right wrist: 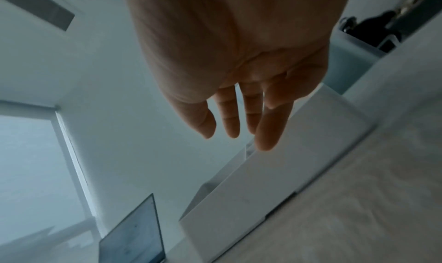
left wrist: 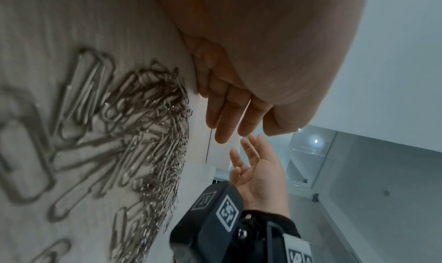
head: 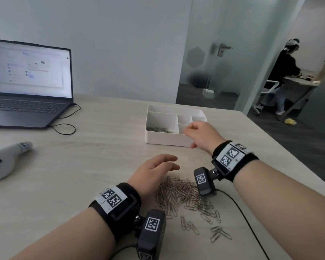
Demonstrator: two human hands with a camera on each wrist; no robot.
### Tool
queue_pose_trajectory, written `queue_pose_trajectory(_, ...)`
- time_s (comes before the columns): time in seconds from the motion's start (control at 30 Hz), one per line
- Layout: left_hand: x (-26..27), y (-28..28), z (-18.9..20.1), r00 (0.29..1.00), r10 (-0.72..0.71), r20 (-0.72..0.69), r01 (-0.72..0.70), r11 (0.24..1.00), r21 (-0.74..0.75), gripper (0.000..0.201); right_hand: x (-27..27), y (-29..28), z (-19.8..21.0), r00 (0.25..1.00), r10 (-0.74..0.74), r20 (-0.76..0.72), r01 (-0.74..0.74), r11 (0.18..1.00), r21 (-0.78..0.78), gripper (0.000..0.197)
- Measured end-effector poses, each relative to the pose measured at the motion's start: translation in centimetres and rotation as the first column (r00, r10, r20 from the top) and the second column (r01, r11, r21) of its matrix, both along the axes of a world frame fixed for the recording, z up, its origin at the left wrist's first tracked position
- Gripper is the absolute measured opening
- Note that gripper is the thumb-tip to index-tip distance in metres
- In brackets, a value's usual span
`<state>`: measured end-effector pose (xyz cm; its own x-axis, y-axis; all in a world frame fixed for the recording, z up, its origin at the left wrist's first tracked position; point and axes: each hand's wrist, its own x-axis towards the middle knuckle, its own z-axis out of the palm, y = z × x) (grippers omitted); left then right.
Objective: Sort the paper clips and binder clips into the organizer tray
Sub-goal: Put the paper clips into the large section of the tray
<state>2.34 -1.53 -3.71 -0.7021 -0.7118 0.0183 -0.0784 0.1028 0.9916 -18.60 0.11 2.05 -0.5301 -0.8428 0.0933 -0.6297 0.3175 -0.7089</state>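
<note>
Nearest to the person, between the two forearms, a big heap of paper clips lies loose on the table, with some single clips scattered on the near side of it. This heap is what is left to do, and in my judgement it is the larger part of the work. The left hand is just past the far left edge of the heap, palm down, the fingers loosely spread and holding nothing; whether it touches the table I cannot tell. The right hand is farther out, over the near right corner of the organizer tray. Its fingers are relaxed and nearly straight, and the two wrist views show no clip in it. Beyond and to the left of this hand, in the big left compartment of the tray, a small layer of clips lies already, so a first part is done. The smaller compartments near the right hand show no contents where they are visible, but the hand hides part of them. I see no binder clips anywhere, so that half of the sorting I cannot judge. Far to the left of both hands stand an open laptop and a grey controller.
</note>
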Motion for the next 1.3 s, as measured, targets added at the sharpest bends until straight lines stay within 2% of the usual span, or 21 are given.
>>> queue_pose_trajectory(0.1,0.1,-0.3,-0.1,1.000,-0.018,0.005,0.018,1.000,-0.008,0.032,-0.8,-1.5,1.1,0.994,-0.002,-0.111,0.020,0.987,0.162,0.022)
queue_pose_trajectory(0.2,-0.1,-0.4,-0.4,0.999,-0.031,0.018,0.032,0.999,-0.033,0.025,-1.7,-2.6,1.2,0.976,0.065,-0.210,0.020,0.925,0.380,0.028)
queue_pose_trajectory(0.43,-0.1,-0.6,-0.9,0.999,-0.050,-0.001,0.050,0.998,-0.034,0.027,-2.3,-2.6,0.6,0.931,0.126,-0.342,0.033,0.905,0.424,0.019)
queue_pose_trajectory(0.73,-0.3,-0.5,-1.1,0.999,-0.031,-0.025,0.030,0.999,-0.012,0.022,-2.5,1.6,-0.8,0.965,0.083,-0.247,0.000,0.948,0.319,0.017)
queue_pose_trajectory(1.03,-0.2,-0.3,-1.2,0.999,-0.039,-0.020,0.039,0.999,-0.018,0.023,-0.7,5.6,-1.0,0.956,0.095,-0.277,-0.023,0.968,0.252,0.016)
queue_pose_trajectory(1.17,-0.1,-0.3,-1.4,0.999,-0.033,-0.038,0.033,0.999,-0.002,0.031,-0.5,6.1,-0.9,0.951,0.119,-0.284,-0.048,0.968,0.246,0.014)
queue_pose_trajectory(1.23,-0.2,-0.4,-1.4,0.999,-0.018,-0.045,0.017,1.000,-0.024,0.026,-0.3,6.4,-1.1,0.965,0.115,-0.238,-0.079,0.985,0.155,0.013)
queue_pose_trajectory(1.3,0.0,-0.4,-1.4,0.999,0.023,-0.046,-0.026,0.997,-0.069,0.018,0.0,6.9,-1.3,0.977,0.087,-0.196,-0.091,0.996,-0.008,0.008)
